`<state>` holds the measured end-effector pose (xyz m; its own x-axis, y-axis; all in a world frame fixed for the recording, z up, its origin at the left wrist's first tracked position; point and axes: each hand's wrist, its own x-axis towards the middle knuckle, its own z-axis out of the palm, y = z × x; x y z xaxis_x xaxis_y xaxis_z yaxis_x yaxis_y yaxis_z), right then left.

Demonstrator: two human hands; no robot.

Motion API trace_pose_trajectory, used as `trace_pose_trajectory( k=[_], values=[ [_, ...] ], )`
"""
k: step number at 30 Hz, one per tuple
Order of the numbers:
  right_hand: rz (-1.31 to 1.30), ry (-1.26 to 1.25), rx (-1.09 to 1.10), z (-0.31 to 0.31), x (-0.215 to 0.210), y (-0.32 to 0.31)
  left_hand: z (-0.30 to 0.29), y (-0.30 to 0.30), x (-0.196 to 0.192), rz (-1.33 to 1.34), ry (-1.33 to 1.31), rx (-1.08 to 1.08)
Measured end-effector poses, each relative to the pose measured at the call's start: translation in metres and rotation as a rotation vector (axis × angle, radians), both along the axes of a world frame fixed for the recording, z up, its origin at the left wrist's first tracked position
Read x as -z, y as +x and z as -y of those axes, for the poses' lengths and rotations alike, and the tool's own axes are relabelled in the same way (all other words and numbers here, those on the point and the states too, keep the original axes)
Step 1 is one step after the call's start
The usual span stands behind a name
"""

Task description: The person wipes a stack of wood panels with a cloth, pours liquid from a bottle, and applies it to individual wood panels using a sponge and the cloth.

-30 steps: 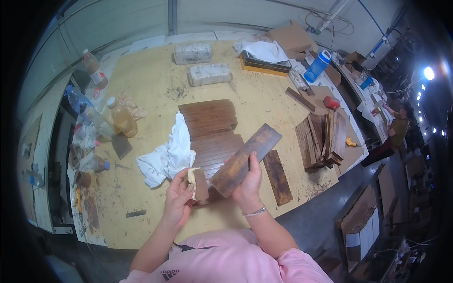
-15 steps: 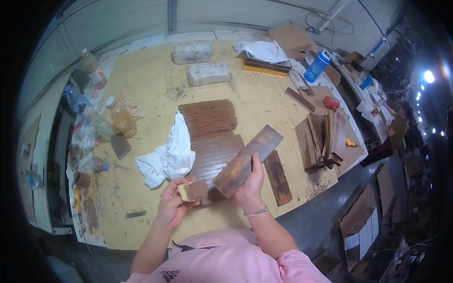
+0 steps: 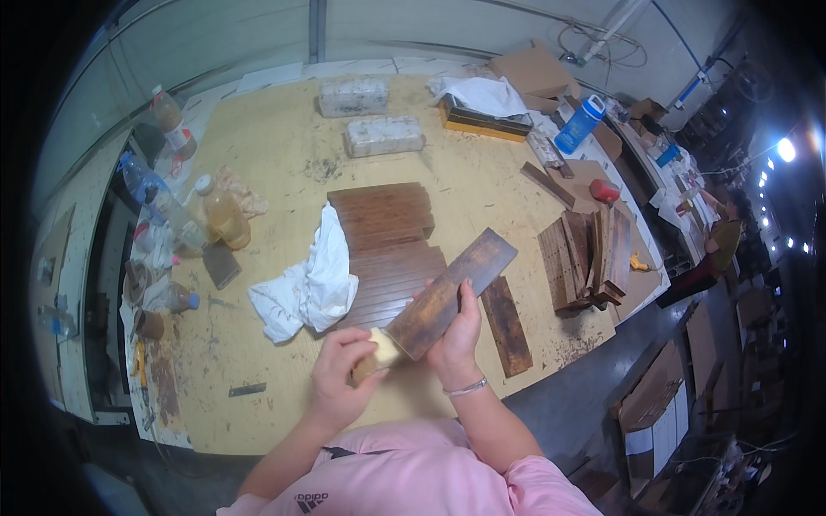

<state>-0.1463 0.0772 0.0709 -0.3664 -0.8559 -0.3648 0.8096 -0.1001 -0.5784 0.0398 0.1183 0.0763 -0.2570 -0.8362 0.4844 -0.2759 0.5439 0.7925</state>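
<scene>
Our left hand (image 3: 342,377) is closed around a small, pale yellow, foam-like block (image 3: 383,346), pinched between fingers and thumb above the near part of the yellowish, stained worktop (image 3: 482,185). Our right hand (image 3: 458,340) grips a long, flat, rectangular dark brown wooden board (image 3: 453,292), held up at a slant with its lower end toward the block. The hands are apart; we cannot tell whether block and board touch. Behind the raised board, dark reddish-brown wooden slats (image 3: 383,211) lie side by side, with a crumpled white cloth (image 3: 314,288) against their left edge. To the right we have a narrow, patchy brown wooden strip (image 3: 506,328) lying flat and, farther over, a leaning stack of brown wooden pieces (image 3: 589,254).
</scene>
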Motion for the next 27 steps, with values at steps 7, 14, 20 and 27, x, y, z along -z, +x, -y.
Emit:
trace_pose_trajectory(
  k=[7,14,20,27],
  values=[
    [0.049,-0.013,-0.024,-0.001,0.008,0.001,-0.004,-0.016,0.010,0.096,-0.086,-0.146],
    [0.031,-0.002,0.005,-0.003,0.001,0.005,-0.010,-0.014,0.009,0.074,-0.133,-0.030],
    [0.101,0.081,-0.024,-0.005,-0.004,0.007,0.012,0.003,0.019,0.043,-0.071,-0.247],
    [0.151,0.070,-0.098,-0.005,0.009,0.005,0.002,-0.003,0.018,0.072,-0.090,-0.167]
  ],
)
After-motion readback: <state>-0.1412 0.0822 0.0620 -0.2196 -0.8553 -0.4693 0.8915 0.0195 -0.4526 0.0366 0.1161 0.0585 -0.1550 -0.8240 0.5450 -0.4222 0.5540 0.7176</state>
